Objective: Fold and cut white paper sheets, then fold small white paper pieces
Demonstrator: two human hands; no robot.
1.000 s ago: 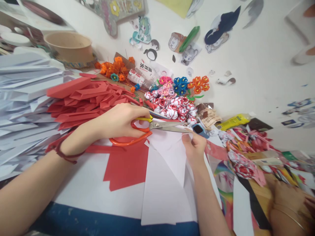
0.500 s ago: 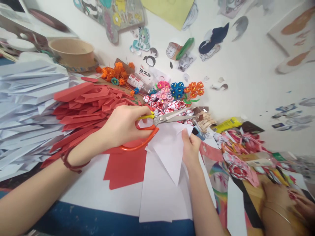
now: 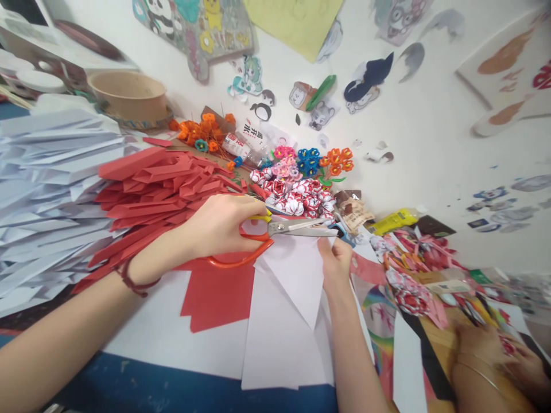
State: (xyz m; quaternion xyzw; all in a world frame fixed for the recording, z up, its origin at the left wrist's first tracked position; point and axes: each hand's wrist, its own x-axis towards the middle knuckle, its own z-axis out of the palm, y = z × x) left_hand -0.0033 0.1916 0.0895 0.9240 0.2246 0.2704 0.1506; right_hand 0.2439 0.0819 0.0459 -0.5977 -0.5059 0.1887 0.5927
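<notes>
My left hand [image 3: 228, 225] is closed round the handles of a pair of scissors [image 3: 279, 228], with one yellow and one orange-red loop. Their blades point right and lie nearly together along the top edge of a folded piece of white paper [image 3: 297, 275]. Thumb and fingers of my right hand [image 3: 334, 258] pinch that paper at its upper right corner, just below the blade tips. Under the folded piece lie white paper sheets [image 3: 275, 350], beside a stack of red paper [image 3: 219, 298].
Folded white strips [image 3: 47, 201] and folded red strips [image 3: 159, 189] are heaped on the left. Red-and-white paper flowers [image 3: 301, 195] stand behind the scissors. A tan bowl [image 3: 127, 94] sits at back left. At right, another person's hands [image 3: 486, 350] hold something small and red.
The scissor blades have come from apart to nearly closed, swinging down onto the top edge of the folded paper. My right hand still pinches the corner.
</notes>
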